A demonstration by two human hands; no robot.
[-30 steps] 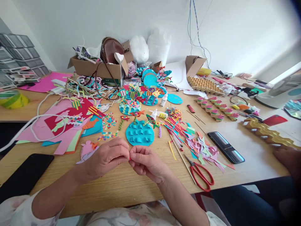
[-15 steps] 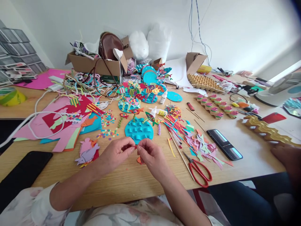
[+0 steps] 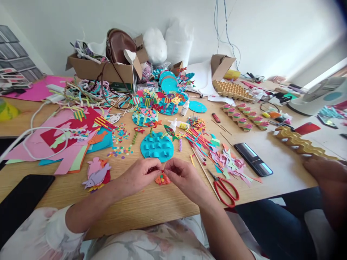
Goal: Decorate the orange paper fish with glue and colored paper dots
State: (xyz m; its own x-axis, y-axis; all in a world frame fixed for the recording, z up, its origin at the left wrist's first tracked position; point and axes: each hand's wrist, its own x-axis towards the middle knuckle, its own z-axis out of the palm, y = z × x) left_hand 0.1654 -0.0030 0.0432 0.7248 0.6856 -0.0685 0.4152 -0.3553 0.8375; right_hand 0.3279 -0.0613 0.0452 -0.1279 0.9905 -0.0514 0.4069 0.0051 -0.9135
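My left hand and my right hand meet at the fingertips near the front of the table. Both are closed in a pinch on a tiny red piece, mostly hidden by the fingers; it looks like a bit of paper strip. Just under the fingertips lies an orange paper fish with coloured dots. Beyond my hands is a round blue paper base covered in raised paper loops, with small paper fish on stalks at its far edge. Glue bottles stand and lie behind it.
Red-handled scissors and a thin stick lie to the right, near paper scraps and a black case. Cut-out fish and a black phone are on the left. Another person's hand is at far right.
My hands have turned slightly and shifted a little right, still pinching the red piece. More of the orange fish shows beneath them. The whole view has tilted and slid slightly.
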